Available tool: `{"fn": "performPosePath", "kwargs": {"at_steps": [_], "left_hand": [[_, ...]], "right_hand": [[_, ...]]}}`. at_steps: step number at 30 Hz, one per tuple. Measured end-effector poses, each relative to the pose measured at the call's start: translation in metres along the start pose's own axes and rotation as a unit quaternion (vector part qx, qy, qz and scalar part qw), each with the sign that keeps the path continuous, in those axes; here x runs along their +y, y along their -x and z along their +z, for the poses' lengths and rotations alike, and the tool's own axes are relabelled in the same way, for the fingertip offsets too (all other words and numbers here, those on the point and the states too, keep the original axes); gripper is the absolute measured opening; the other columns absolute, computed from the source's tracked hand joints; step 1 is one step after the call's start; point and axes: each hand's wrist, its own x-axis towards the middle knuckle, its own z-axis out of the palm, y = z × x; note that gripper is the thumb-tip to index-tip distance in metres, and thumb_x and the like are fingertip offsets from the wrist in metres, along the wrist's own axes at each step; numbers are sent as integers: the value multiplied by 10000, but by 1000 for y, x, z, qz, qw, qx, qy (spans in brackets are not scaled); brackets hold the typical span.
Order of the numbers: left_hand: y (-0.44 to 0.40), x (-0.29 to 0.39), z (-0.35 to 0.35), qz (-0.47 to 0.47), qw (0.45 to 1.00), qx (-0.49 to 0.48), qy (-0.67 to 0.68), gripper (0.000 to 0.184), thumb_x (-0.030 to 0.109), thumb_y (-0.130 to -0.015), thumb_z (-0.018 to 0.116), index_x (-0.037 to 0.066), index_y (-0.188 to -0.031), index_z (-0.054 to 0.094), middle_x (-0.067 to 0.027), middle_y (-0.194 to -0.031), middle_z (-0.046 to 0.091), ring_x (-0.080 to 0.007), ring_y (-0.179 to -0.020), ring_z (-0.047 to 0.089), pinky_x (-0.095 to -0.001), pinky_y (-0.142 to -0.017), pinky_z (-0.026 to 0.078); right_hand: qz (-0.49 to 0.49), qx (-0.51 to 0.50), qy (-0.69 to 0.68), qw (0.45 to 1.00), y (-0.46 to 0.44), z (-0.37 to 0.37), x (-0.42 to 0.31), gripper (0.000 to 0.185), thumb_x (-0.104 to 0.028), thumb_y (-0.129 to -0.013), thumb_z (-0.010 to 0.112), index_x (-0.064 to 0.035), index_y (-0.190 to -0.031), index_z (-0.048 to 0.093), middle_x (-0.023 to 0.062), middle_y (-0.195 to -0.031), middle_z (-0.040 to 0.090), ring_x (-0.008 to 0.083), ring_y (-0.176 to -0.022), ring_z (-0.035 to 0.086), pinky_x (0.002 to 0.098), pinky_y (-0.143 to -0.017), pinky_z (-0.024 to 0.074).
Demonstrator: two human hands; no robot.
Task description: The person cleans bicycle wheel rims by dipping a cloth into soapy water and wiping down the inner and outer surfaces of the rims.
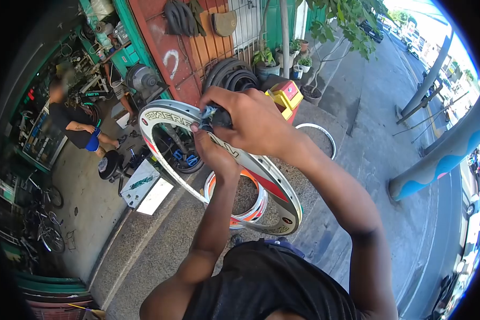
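A deep white bicycle rim [276,188] with red panels and large dark lettering is held tilted in front of my chest. My left hand [216,153] is closed on its upper part, thumb near the outer edge. Just beside it, my right hand [257,121] is wrapped round a dark object [220,118] pressed against the rim. A crumpled bluish piece [208,112] shows at that object's end; my fingers hide what kind of thing it is. Below the held rim lies an orange and white rim [262,201] on the ground.
Another pale rim [332,140] lies to the right, near a yellow and red box [286,97]. Black tyres [230,74] lean against the wall ahead. A white box [146,186] stands at the shop edge. Inside, a person [74,120] stands among bicycles. A painted post [429,168] rises on the right.
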Motion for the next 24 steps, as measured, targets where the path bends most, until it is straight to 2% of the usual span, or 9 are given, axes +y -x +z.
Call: {"fn": "performPosePath", "kwargs": {"at_steps": [5, 7, 9, 12, 18, 19, 20, 22, 24], "left_hand": [[-15, -19, -16, 4, 997, 77, -19, 669, 624, -1052, 427, 108, -1477, 457, -68, -1354, 556, -218, -1258, 564, -431, -1081, 455], [-16, -12, -7, -8, 992, 124, 3, 565, 637, -1041, 445, 116, -1223, 562, -52, -1000, 627, -201, -808, 619, -399, -743, 541], [-22, -2, -12, -59, 992, 114, 1, 627, 721, -1008, 413, 145, -817, 572, -22, -600, 514, -165, -423, 432, -305, -400, 402], [-36, 4, -28, -90, 992, 78, 48, 727, 801, -966, 383, 135, -734, 561, -22, -538, 487, -167, -402, 442, -286, -382, 373], [-18, -6, -20, -88, 995, -45, -4, 612, 755, -987, 425, 157, -896, 521, 3, -757, 510, -159, -663, 540, -291, -595, 460], [-13, -20, -10, -54, 994, 91, -41, 684, 727, -997, 435, 91, -1185, 604, -51, -1037, 611, -202, -951, 621, -349, -836, 512], [-5, -24, -17, -129, 990, 12, 46, 765, 681, -1018, 434, 54, -1451, 498, -96, -1302, 562, -227, -1187, 576, -399, -1023, 456], [-26, -41, -52, -181, 938, -127, 268, 754, 658, -1026, 432, 59, -1481, 481, -117, -1300, 579, -237, -1156, 600, -407, -995, 479], [-22, -28, -38, -186, 965, -67, 171, 742, 654, -1032, 423, 71, -1490, 466, -113, -1304, 576, -239, -1145, 603, -410, -986, 484]], "right_hand": [[64, 43, 30, 997, 34, 14, 9, 352, -106, -778, 747, -72, -1123, 683, 189, -829, 718, 393, -802, 720, 470, -728, 560], [80, 58, 39, 994, 68, 14, 5, 359, -81, -757, 763, -77, -1110, 694, 178, -854, 726, 374, -800, 727, 459, -720, 564], [95, 63, 22, 993, 108, 16, 0, 366, -67, -744, 775, -80, -1101, 698, 167, -872, 731, 361, -798, 731, 453, -717, 565], [113, 73, 13, 991, 140, 22, 5, 445, -95, -708, 835, -89, -1113, 650, 116, -889, 703, 367, -805, 715, 483, -677, 557], [41, 77, 92, 992, 91, 3, 1, 352, -139, -743, 825, -87, -1041, 645, 119, -832, 675, 352, -746, 712, 466, -608, 544], [16, 132, 88, 987, 74, 10, 3, 278, -165, -774, 794, -116, -1017, 667, 96, -773, 640, 356, -712, 692, 473, -613, 544], [4, 157, 116, 981, 57, 9, -1, 246, -228, -807, 768, -104, -993, 664, 102, -775, 629, 350, -705, 689, 472, -601, 544], [15, 141, 146, 979, 41, 8, -2, 242, -263, -829, 747, -98, -986, 667, 111, -794, 630, 346, -707, 690, 466, -592, 543], [25, 149, 152, 977, 54, 10, -4, 248, -244, -815, 765, -100, -993, 670, 108, -811, 633, 343, -711, 691, 463, -595, 544]]}}
